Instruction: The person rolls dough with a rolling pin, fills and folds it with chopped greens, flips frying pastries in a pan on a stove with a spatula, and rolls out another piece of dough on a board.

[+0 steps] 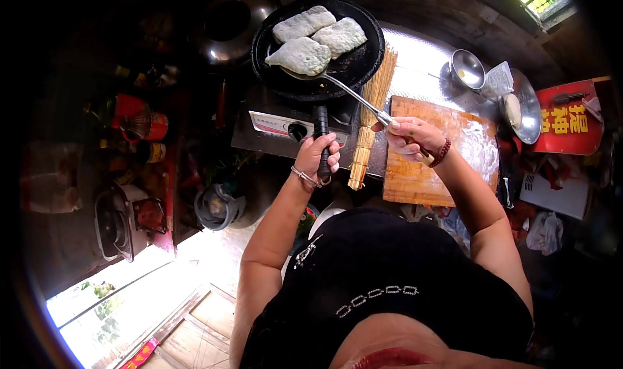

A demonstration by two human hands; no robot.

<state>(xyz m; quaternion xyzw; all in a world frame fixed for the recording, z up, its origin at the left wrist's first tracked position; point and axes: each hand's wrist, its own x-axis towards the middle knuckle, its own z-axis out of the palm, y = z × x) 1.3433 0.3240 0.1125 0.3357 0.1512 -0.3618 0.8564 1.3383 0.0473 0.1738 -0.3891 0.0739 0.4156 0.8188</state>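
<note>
My left hand [317,156] is wrapped round the black handle of a frying pan [363,64], which sits over a gas stove [272,123]. Three pale flatbreads lie in the pan: one at the back left [304,24], one at the right [340,36] and one at the front [300,56]. My right hand [415,138] grips the wooden handle of a metal spatula [357,96]. The spatula's head is at the lower edge of the front flatbread, partly hidden by it; I cannot tell how far under it reaches.
A straw whisk broom [373,109] lies right of the stove, beside a floured wooden board [422,168]. Farther right are a metal bowl [468,69] and a large metal basin [529,116] with a pale piece of dough [513,110]. A lidded wok [233,31] stands at the left.
</note>
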